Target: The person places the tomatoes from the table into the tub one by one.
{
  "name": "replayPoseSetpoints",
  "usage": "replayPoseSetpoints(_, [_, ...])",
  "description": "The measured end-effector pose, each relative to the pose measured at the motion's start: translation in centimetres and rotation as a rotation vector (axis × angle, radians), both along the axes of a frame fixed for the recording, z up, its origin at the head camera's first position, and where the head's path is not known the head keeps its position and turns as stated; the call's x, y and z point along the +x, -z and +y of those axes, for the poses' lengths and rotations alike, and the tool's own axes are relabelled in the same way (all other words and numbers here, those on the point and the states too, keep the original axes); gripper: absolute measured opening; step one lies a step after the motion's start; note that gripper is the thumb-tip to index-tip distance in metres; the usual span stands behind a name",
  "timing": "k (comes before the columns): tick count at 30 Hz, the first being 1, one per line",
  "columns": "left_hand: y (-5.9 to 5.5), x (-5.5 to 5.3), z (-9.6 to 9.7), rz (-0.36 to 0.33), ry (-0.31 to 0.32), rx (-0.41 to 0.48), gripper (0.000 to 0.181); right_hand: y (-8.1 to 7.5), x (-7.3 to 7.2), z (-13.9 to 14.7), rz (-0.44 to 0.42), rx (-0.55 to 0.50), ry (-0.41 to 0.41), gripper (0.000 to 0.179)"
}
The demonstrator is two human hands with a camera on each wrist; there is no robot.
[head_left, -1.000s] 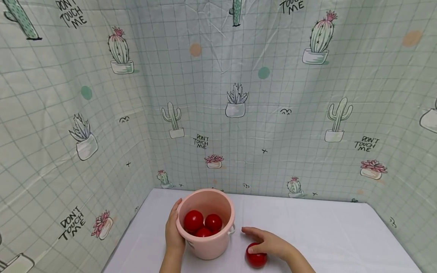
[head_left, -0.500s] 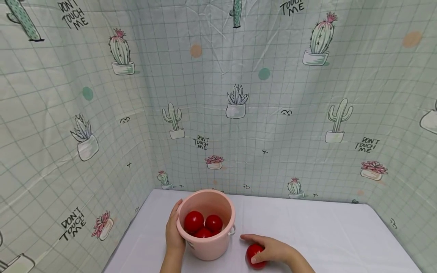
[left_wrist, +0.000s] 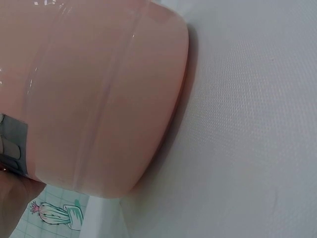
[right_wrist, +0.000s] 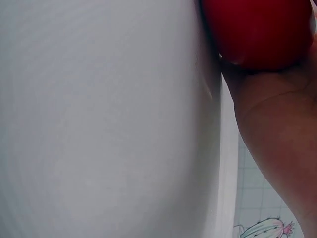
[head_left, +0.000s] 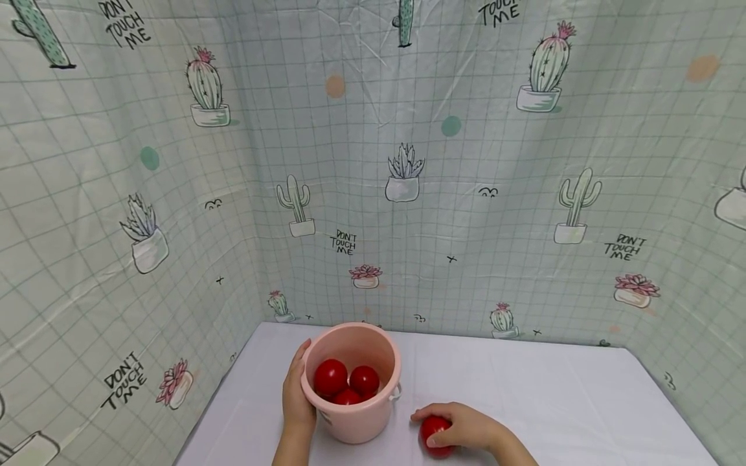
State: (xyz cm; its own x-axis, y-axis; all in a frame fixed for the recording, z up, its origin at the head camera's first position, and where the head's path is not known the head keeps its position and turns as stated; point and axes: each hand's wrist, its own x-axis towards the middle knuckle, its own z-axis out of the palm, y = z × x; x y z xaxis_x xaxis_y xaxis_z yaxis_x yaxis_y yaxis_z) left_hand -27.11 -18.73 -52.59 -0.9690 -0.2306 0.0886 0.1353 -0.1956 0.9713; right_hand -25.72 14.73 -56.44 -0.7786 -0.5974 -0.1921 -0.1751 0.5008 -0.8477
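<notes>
A pink bucket (head_left: 358,427) stands on the white-covered table, with several glossy red balls (head_left: 330,377) inside. My left hand (head_left: 297,395) holds the bucket's left side, its fingers lying along the outer wall below the rim. In the left wrist view, part of that hand (left_wrist: 17,198) shows beside a grey label on the bucket wall (left_wrist: 99,99). To the right of the bucket, my right hand (head_left: 466,427) grips another red ball (head_left: 436,435) on the table, thumb in front and fingers curved over the far side. The right wrist view shows this ball (right_wrist: 262,29) against the palm.
A white cloth (head_left: 524,388) covers the table. Behind and at the sides hangs a pale grid-patterned curtain (head_left: 431,226) with cactus prints. The bucket's white handle joint (head_left: 396,391) faces my right hand.
My right hand's fingers, raised and stretched out before, have lowered and curled round the red ball, and the thumb has slid down its front. The left hand and bucket have stayed put.
</notes>
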Motion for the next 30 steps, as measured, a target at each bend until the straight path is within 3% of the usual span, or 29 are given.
replayPoseSetpoints(15, [0.1,-0.1,0.0,-0.005,0.003,0.021,0.047,-0.6,-1.0,0.4,0.067,0.031,0.043,0.043])
replayPoseSetpoints(30, [0.3,-0.2,0.0,0.008,-0.017,-0.014,0.047,-4.2,-2.3,1.6,0.111,-0.02,0.068,0.049])
